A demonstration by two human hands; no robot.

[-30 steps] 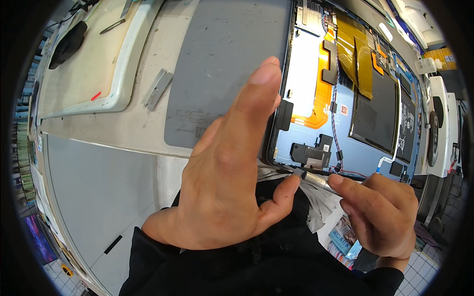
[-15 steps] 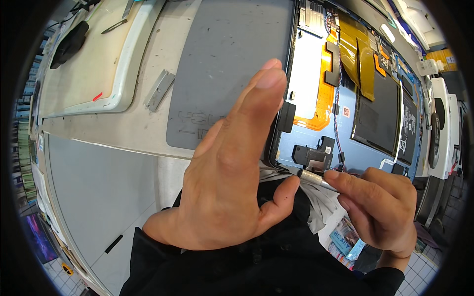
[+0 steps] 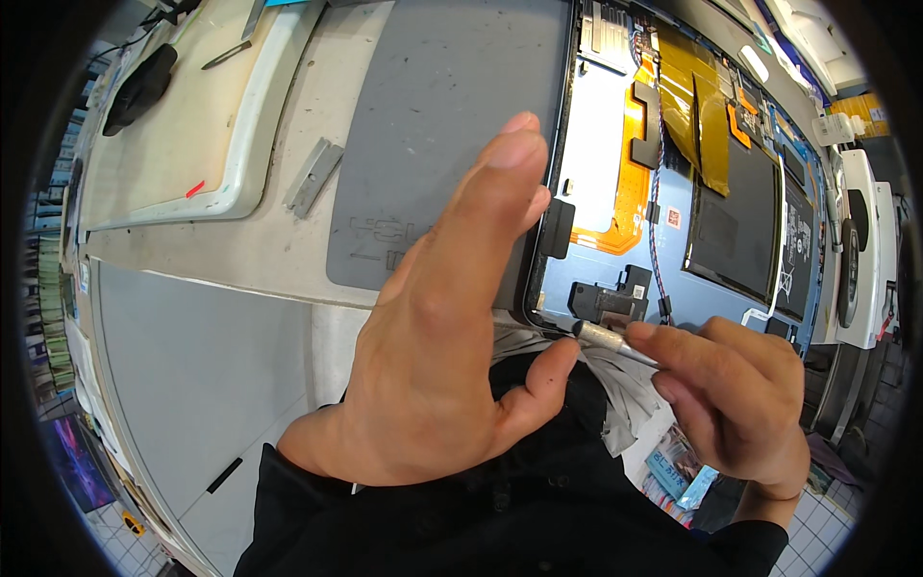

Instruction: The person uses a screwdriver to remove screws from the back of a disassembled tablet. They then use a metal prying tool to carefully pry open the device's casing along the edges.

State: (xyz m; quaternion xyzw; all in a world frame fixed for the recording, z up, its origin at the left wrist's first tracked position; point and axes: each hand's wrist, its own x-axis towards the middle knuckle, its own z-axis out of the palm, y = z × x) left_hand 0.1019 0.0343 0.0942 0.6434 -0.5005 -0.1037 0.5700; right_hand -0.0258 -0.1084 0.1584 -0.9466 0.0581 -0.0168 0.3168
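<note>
My right hand (image 3: 735, 399) grips a slim silver cylindrical metal tool (image 3: 611, 341) by the near edge of the flat blue electronic device (image 3: 671, 260); left hand (image 3: 428, 356) outstretched, thumb apart, at its left.

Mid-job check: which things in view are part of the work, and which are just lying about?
Part of the work, it seems:
silver tool, held in the right hand
opened electronic device, near the open left hand

Apparently lying about:
grey metal bar
red strip and black object on the tray
white bottle
</note>
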